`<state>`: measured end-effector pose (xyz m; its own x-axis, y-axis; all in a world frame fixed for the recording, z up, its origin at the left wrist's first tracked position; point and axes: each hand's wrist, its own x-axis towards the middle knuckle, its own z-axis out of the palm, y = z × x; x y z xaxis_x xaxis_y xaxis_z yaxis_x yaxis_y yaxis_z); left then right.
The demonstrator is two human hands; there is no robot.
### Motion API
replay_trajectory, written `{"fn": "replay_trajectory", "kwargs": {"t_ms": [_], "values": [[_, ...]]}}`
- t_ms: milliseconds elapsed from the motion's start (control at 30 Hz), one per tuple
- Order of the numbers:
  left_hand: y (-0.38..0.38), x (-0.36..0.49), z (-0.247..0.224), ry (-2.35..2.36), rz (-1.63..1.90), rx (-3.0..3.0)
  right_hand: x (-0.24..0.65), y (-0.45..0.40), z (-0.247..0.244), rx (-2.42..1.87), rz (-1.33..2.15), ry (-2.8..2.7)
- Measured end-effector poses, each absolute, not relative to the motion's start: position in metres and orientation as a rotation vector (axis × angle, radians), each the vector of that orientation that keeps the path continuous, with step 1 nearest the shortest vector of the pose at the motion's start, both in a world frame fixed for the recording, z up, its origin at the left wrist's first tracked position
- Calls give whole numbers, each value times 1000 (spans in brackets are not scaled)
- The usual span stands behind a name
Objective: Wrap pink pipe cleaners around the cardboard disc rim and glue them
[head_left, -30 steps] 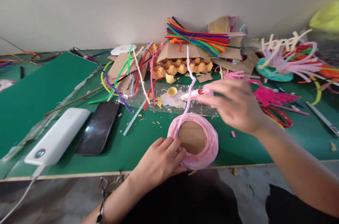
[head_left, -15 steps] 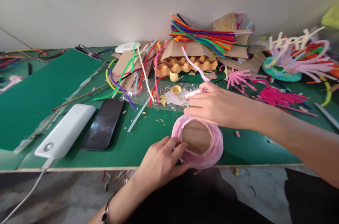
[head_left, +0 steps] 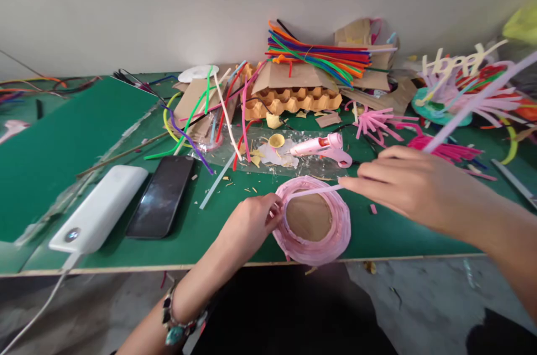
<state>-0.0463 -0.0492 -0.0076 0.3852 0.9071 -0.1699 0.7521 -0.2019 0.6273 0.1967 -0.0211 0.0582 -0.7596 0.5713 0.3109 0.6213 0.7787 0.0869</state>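
Observation:
A round pink coil of pipe cleaners [head_left: 342, 226] with a brown cardboard base [head_left: 309, 218] lies at the table's front edge. My left hand [head_left: 251, 221] is closed at its left rim, fingertips pinching where a pale pink pipe cleaner [head_left: 321, 191] meets the coil. That strip runs taut across the coil's far side to my right hand [head_left: 403, 181], whose fingers are closed on it. Its loose end rises past my hand toward the upper right. A pink glue gun [head_left: 321, 146] rests just behind the coil on a clear plastic sheet.
A phone [head_left: 161, 195] and a white power bank [head_left: 100, 207] with a cable lie left. Behind stand an egg carton [head_left: 293, 100] and a bundle of colored pipe cleaners [head_left: 319, 56]. Pink pipe-cleaner pieces [head_left: 444, 148] and a pipe-cleaner decoration [head_left: 444, 112] are at right.
My right hand has left the glue gun and moved right, stretching the pale pink pipe cleaner over the coil. My left hand has shifted slightly up along the rim to the strip's end.

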Motion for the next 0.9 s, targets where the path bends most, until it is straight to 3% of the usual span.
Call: {"fn": "replay_trajectory", "kwargs": {"t_ms": [133, 367, 900], "values": [[-38, -42, -2, 1508, 256, 2131, 203, -34, 36, -813, -497, -2773], [-20, -38, -2, 1477, 271, 2188, 208, -44, -2, -1032, -529, -2624], [-4, -28, 0, 1516, 89, 2185, 194, -37, -21, -1086, -272, -2482]]}}
